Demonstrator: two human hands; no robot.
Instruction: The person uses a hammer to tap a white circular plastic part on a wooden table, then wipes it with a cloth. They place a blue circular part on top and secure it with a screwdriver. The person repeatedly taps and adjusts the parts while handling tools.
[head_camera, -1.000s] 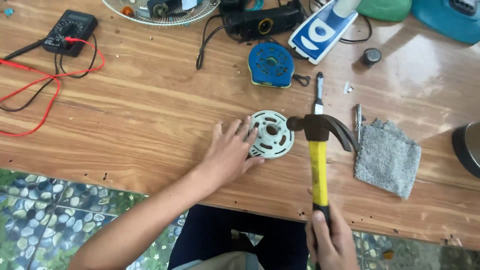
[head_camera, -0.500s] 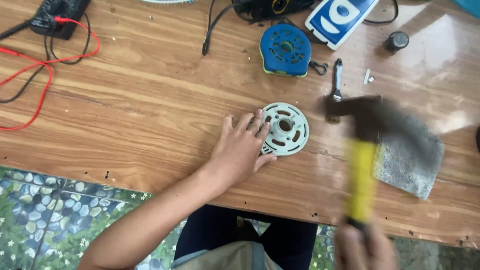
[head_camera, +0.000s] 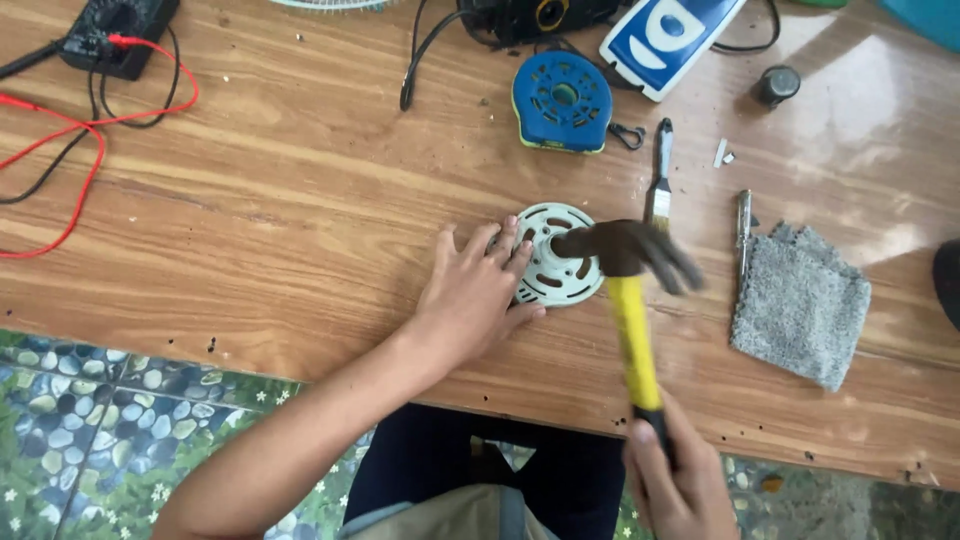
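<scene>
A pale round slotted metal disc (head_camera: 552, 268) lies flat on the wooden table (head_camera: 280, 230). My left hand (head_camera: 474, 298) rests flat beside it, fingertips on the disc's left edge. My right hand (head_camera: 678, 478) grips the bottom of a yellow-handled claw hammer (head_camera: 630, 310). The dark hammer head is blurred and sits over the disc's right part, at or just above its centre.
A grey cloth (head_camera: 800, 300) lies to the right, with a small screwdriver (head_camera: 742, 225) and a brush (head_camera: 660, 175) beside it. Behind the disc sit a blue round cover (head_camera: 562, 100), a blue-and-white box (head_camera: 672, 35), a multimeter (head_camera: 115, 30) with red leads (head_camera: 90, 170), and black cables.
The hammer swung up and to the right, then came back down onto the disc. My left hand stayed at the disc's edge.
</scene>
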